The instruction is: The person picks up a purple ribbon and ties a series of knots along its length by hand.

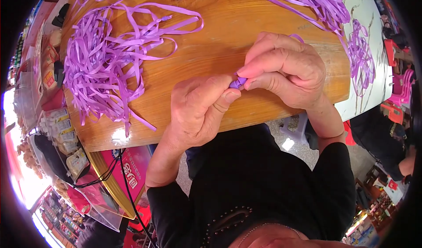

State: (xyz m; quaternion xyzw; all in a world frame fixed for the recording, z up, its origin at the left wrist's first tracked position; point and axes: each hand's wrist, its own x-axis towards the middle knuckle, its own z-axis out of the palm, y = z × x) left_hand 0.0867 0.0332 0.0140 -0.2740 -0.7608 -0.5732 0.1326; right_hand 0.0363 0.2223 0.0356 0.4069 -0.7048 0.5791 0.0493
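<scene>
While both hands meet over the near edge of the wooden desk [211, 50], they pinch one small folded piece of purple ribbon [238, 82] between them. The left hand [198, 109] presses thumb and forefinger onto its lower end, and the right hand [283, 70] curls over the top, fingertips closed on it, seemingly to keep the fold tight. A loose pile of purple ribbon strips [105, 63] lies to the left on the desk, within reach, and a second bundle [316, 0] trails off the far right side.
</scene>
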